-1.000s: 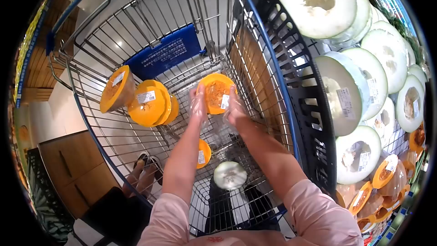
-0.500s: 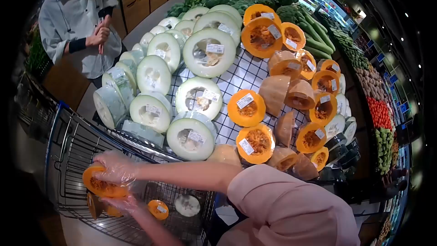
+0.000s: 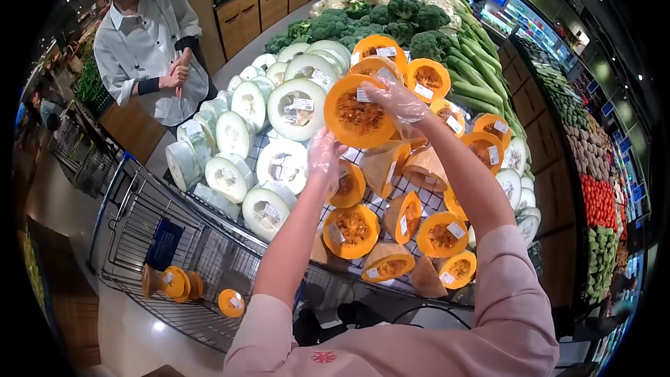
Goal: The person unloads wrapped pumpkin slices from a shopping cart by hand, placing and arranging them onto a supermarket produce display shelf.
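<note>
A round cut pumpkin (image 3: 356,115) with orange flesh, a seedy hollow and a white label is held up over the vegetable display. My right hand (image 3: 399,101), in a clear plastic glove, grips its upper right rim. At its lower left edge, my left hand (image 3: 322,155), also gloved, has its fingers against the rim; part of that grip is hidden. Below and to the right lie several more cut pumpkins (image 3: 351,230), wrapped and labelled. Pale cut winter melons (image 3: 296,108) stand to the left of my hands.
A wire shopping cart (image 3: 139,213) at lower left holds several pumpkin pieces (image 3: 174,283). Broccoli (image 3: 405,8) and long green gourds (image 3: 476,77) lie at the back. A person in a white shirt (image 3: 143,45) stands at left, hands together.
Both hands have moved from the cart, where they held a cut pumpkin, up and right to the display. The pale melon slice seen in the cart is no longer visible there.
</note>
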Demonstrator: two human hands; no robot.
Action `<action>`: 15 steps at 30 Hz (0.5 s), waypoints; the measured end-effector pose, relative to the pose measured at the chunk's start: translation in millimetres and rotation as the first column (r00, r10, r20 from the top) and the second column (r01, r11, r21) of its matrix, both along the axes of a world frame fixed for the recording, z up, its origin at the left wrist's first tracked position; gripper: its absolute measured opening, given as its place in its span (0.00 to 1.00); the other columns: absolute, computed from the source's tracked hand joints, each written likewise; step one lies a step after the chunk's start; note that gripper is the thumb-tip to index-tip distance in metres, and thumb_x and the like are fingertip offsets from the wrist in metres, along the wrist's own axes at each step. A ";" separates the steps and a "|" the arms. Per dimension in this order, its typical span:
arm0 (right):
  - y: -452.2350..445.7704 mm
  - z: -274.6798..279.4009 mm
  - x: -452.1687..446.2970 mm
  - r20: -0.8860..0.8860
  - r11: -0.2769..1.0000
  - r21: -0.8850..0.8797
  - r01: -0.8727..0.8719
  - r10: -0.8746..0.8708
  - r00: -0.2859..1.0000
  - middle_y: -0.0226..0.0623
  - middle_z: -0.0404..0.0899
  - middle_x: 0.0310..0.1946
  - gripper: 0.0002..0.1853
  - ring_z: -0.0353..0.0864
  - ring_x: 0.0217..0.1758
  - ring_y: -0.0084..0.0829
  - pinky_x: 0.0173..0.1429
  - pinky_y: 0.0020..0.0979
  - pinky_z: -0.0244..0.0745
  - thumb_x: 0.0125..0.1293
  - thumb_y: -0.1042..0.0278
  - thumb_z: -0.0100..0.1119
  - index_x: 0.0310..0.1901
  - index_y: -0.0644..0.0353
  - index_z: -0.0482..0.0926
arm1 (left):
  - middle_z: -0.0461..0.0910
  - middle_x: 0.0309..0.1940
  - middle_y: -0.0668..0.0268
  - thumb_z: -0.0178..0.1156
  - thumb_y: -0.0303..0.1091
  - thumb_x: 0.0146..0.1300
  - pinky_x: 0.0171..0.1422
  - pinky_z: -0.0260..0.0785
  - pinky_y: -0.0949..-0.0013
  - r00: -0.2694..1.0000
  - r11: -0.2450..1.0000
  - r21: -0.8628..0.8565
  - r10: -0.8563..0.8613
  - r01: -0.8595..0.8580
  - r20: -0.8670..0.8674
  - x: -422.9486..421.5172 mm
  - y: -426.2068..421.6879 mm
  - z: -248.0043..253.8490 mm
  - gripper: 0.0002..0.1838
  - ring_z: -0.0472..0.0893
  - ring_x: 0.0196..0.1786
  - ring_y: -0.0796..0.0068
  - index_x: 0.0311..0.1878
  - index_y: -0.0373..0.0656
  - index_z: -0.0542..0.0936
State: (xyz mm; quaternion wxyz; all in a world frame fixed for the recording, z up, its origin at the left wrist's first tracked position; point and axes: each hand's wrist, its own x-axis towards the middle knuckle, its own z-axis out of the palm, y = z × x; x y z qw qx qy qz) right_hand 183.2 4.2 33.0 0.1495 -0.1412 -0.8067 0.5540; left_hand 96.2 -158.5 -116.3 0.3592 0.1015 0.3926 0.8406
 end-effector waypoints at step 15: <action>47.8 -51.0 -35.1 0.073 0.970 0.239 0.043 -0.062 0.995 0.47 0.82 0.59 0.32 0.80 0.61 0.41 0.69 0.39 0.71 0.80 0.38 0.47 0.67 0.60 0.77 | 0.83 0.55 0.64 0.46 0.27 0.81 0.52 0.79 0.66 0.993 0.991 -0.082 0.111 -0.107 0.044 -24.6 53.3 -54.6 0.18 0.84 0.48 0.72 0.69 0.42 0.73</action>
